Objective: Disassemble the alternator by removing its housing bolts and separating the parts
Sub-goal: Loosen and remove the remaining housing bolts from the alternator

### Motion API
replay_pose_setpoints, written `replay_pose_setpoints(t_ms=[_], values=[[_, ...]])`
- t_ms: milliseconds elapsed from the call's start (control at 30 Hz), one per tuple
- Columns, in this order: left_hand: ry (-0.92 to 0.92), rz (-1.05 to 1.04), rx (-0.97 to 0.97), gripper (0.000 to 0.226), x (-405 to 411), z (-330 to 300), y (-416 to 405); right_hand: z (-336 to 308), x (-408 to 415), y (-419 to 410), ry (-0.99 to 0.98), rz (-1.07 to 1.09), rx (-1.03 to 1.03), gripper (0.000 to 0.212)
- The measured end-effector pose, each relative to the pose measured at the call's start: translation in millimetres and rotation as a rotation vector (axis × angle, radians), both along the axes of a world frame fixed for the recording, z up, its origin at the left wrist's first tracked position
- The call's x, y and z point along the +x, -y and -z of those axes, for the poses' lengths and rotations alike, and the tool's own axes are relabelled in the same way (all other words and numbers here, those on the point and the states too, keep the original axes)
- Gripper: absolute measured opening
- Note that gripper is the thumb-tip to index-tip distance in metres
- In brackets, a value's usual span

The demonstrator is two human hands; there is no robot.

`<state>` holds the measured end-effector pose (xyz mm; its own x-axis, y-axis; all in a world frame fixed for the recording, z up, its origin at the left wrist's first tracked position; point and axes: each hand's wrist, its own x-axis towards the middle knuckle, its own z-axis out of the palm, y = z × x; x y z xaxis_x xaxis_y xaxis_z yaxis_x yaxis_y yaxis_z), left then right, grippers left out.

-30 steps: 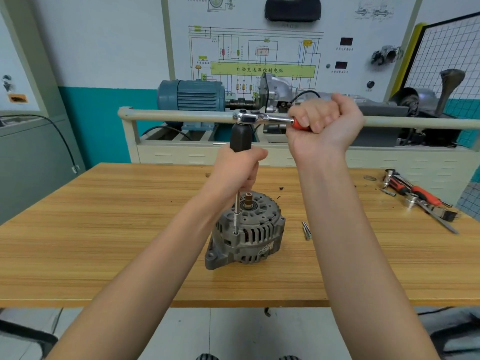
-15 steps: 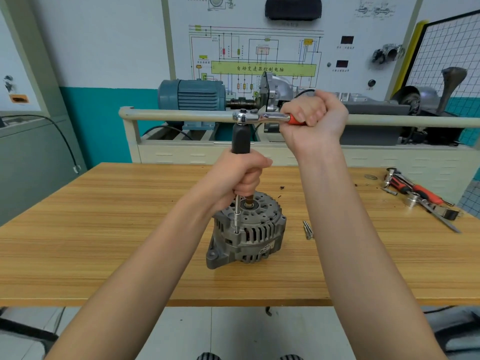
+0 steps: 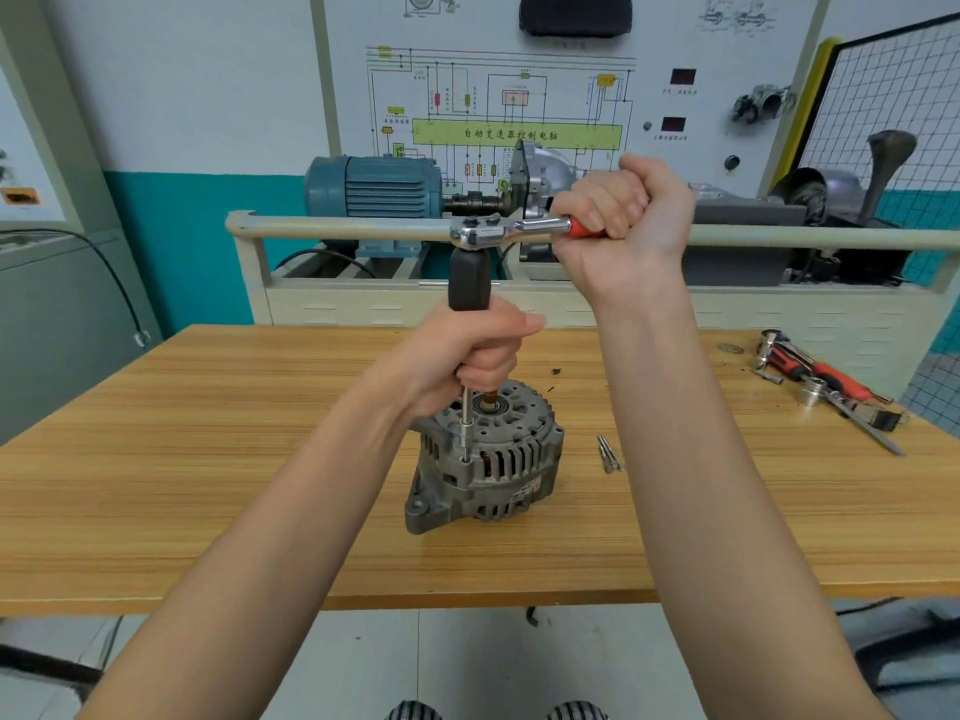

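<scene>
Two bare hands work a grey ribbed metal alternator [image 3: 488,459] standing mid-table on a pale wooden workbench [image 3: 208,459]: the left hand [image 3: 467,356] grips the black-handled vertical extension driver [image 3: 469,285], the right hand [image 3: 618,220] clenches the chrome red-gripped ratchet wrench [image 3: 509,231] atop it.

The yellow-green rectangular block [image 3: 517,134] in the wiring diagram on the white wall-mounted training board [image 3: 727,54] reads "自动变速器控制电脑" in dark characters; the board's smaller labels and the grey alternator's sticker are too small to read.
</scene>
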<state>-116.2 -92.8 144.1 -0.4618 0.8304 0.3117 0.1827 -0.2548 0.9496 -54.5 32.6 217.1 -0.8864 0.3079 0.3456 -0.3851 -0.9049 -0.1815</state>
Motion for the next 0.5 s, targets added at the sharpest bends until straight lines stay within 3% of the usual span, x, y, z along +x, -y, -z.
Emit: replay_pose_setpoints(t_ms=[100,200,300,367,500], values=[[0.05,-0.26,-0.006,0.055,4.9,-0.5,-8.7,0.6,0.7,1.9,0.026,0.077,-0.031,0.053],[0.169,-0.648,0.052,0.039,5.6,1.6,-22.7,6.0,8.6,16.7,-0.023,0.332,0.047,0.055],[0.133,-0.81,0.089,0.031,10.8,4.2,-29.5,9.9,17.4,36.6,-0.131,0.531,0.153,0.058],[0.095,-0.68,0.11,0.037,9.1,6.2,-21.0,8.0,20.1,38.4,-0.151,0.52,0.183,0.06],[0.039,-0.093,0.047,0.048,2.3,-1.4,5.6,-0.7,11.0,17.5,-0.045,0.252,0.129,0.057]])
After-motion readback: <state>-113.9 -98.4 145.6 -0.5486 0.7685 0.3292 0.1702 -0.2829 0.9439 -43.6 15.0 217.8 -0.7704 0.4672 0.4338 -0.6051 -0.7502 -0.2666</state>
